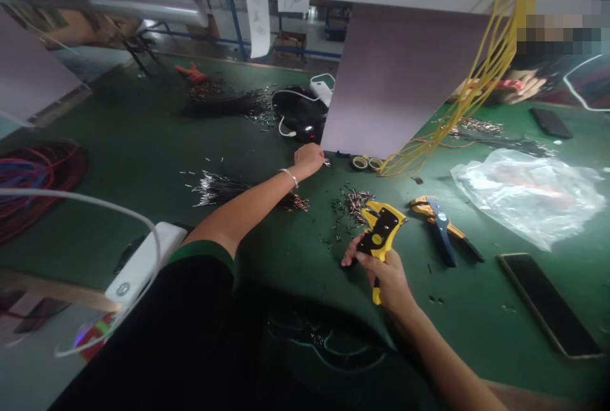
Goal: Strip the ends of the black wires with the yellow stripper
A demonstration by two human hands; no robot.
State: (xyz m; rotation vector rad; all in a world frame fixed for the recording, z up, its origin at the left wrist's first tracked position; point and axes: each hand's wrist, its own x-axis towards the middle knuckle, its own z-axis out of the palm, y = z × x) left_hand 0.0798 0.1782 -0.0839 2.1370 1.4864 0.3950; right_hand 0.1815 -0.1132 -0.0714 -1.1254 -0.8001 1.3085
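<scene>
My right hand [388,274] is wrapped round a yellow and black wire stripper [381,233], its jaws pointing up and left. My left hand [309,158] is reached out with fingers closed near the foot of a grey panel [386,80]. A few small shiny bits show at its fingertips, too small to tell whether they are held. Under my left forearm lies a bundle of black wires [223,188], with silvery ends on the left and coppery ends on the right. Beside the stripper's jaws is a heap of small wire scraps [355,204].
A blue and orange wire stripper [442,227], a phone [548,303] and a clear plastic bag [524,192] lie at right. Yellow wires [495,49] hang from the shelf. Tape rolls [361,162] sit by the panel. A co-worker's hand [524,86] is beyond. At left: a white power strip [147,265].
</scene>
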